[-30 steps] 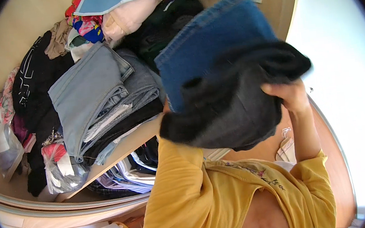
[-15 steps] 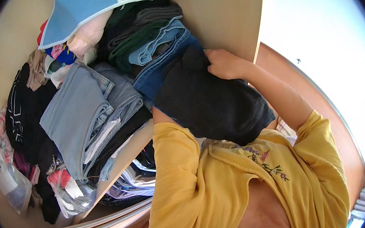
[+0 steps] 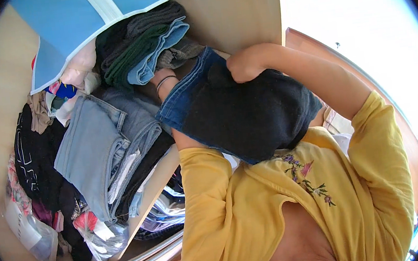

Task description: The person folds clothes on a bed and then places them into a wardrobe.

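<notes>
My right hand [image 3: 245,66] is closed on the upper edge of a folded bundle. The bundle is black cloth [image 3: 248,111] lying with dark blue jeans [image 3: 180,100], whose blue edge shows along its left side. Underneath this bundle passes my left forearm. My left hand [image 3: 160,77], with a dark band at the wrist, reaches to the stack beyond, beside folded light blue jeans [image 3: 143,66]; its fingers are hidden there. Dark grey folded trousers [image 3: 178,53] lie close to it, below dark green and dark knitted clothes [image 3: 131,47].
Folded grey-blue jeans [image 3: 93,147] lie on the shelf to the left. Past them are black clothes [image 3: 37,148] and clear plastic bags [image 3: 100,238]. A blue fabric flap [image 3: 61,29] hangs over the far part. The shelf's front board [image 3: 150,203] rises near my left arm.
The black and blue bundle has pulled away from the stack, opening a gap. My left wrist and part of the hand now show there, and my right hand stays on the bundle.
</notes>
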`<state>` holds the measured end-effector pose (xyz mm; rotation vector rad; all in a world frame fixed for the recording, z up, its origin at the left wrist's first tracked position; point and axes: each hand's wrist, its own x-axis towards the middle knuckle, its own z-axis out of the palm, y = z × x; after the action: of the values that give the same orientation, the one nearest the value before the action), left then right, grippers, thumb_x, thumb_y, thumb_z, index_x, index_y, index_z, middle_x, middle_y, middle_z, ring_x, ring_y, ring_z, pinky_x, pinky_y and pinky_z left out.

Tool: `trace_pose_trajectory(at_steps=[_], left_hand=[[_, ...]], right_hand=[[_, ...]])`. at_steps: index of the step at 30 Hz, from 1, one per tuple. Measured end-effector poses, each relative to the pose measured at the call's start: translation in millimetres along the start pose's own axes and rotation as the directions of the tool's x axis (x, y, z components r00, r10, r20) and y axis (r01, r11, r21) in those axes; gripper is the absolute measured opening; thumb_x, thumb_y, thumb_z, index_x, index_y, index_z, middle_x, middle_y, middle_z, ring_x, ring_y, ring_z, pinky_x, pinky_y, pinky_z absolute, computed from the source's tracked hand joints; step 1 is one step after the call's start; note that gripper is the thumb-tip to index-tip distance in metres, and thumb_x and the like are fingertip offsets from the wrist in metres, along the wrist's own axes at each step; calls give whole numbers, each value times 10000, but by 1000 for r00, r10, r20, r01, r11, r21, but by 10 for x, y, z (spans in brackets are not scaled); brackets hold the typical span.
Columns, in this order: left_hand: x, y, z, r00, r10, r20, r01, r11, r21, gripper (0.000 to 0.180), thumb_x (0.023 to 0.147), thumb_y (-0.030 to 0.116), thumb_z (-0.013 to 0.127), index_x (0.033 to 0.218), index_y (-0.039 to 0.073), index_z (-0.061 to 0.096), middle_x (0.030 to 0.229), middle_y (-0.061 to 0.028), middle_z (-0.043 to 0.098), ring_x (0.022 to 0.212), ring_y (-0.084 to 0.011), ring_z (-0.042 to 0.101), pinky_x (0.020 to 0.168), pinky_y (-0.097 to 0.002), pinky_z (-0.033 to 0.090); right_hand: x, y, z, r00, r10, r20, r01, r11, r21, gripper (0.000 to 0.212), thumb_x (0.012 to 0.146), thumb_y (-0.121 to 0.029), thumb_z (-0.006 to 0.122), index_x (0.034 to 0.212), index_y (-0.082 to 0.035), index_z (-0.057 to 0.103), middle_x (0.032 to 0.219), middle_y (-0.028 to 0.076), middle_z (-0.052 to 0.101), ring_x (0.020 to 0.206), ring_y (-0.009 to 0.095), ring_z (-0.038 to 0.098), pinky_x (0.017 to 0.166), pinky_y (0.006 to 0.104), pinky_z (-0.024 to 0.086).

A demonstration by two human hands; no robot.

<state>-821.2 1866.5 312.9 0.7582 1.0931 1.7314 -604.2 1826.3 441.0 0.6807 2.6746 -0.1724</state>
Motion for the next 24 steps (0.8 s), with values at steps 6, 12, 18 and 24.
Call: trace_pose_trajectory(at_steps=[6,12,18,24], left_hand=[[-75,25,8,990,127,66,-141,945,295,319,817,184,389,1048,6,519,1094,-195,517,987,-352,492,852,-393,389],[87,233,3,947,259,192,-321,706,631,307,813,166,394,1036,-1,523,1085,-202,520,982,-357,494,850,-394,390],[138,405,75,897,326,300,-422,422,802,295,810,149,399,1024,-7,528,1076,-209,523,978,-362,495,848,-395,390],[195,528,113,880,308,361,-443,260,858,283,806,131,404,1013,-13,532,1066,-216,526,973,-366,496,846,-397,391]], right_hand=[[-43,-82,-210,983,106,149,-127,982,138,280,688,-142,457,689,102,595,817,264,580,774,354,561,709,406,433],[228,-32,-117,950,311,-13,-303,933,194,416,671,-149,546,1034,50,513,1011,226,556,943,353,534,783,396,434],[519,89,16,724,648,-237,-406,678,613,301,697,-130,507,954,2,590,967,225,577,917,356,556,797,416,449],[703,73,-13,638,711,-295,-430,647,629,247,698,-137,510,863,8,623,926,205,596,870,343,581,751,416,473]])
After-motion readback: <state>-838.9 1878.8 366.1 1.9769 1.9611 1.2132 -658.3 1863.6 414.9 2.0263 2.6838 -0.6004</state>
